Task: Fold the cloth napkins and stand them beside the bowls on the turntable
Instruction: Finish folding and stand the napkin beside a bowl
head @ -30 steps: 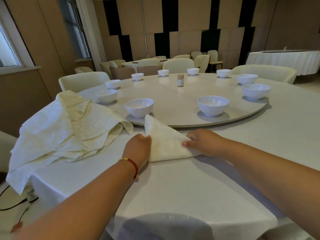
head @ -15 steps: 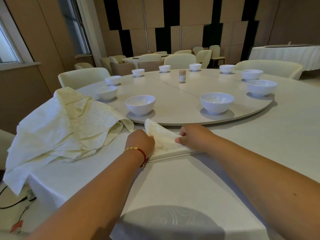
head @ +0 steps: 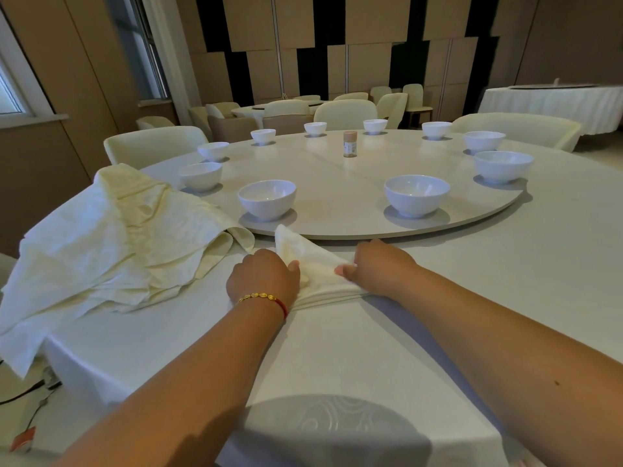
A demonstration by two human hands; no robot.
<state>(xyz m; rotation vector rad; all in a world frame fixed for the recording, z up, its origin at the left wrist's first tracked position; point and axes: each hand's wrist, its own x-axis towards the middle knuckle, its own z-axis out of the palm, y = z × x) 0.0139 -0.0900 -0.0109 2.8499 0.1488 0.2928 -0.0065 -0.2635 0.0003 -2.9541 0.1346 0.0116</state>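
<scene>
Sitting at far left on the bench (head: 337, 348): a heap of loose napkins (head: 111, 244), rumpled and unfolded, draping over the bench edge, so plenty waiting there

Moving right, left hand (head: 263, 279) curling over the near left end of the napkin in progress (head: 310, 264), thumb tucking into the cloth, bracelet (head: 263, 296) on that wrist. Holding it, not flat or relaxed

Napkin lying on the bench between the two hands, just in front of the turntable (head: 354, 183) rim, far tip pointing toward the nearest left bowl (head: 267, 198). Looking like a triangle with the near edge getting rolled or bunched up into stacked folds. Not standing yet, not on the turntable yet

Right hand (head: 379, 266) pinching the other end of that near edge, fingers curling into the cloth too, so both hands gripping the same napkin

Further right and back, bowls ringing the turntable, nearest right bowl (head: 417, 195) included, and a small jar (head: 350, 144) near the middle. Not seeing a single folded napkin standing beside any bowl

Guessing progress: barely started. Apparently working on the first napkin, mid-fold. Remaining: finishing this fold, standing it next to a bowl, then repeating for every other bowl out of that heap. Chairs (head: 155, 143) and another set table way in the back, not part of this
</scene>
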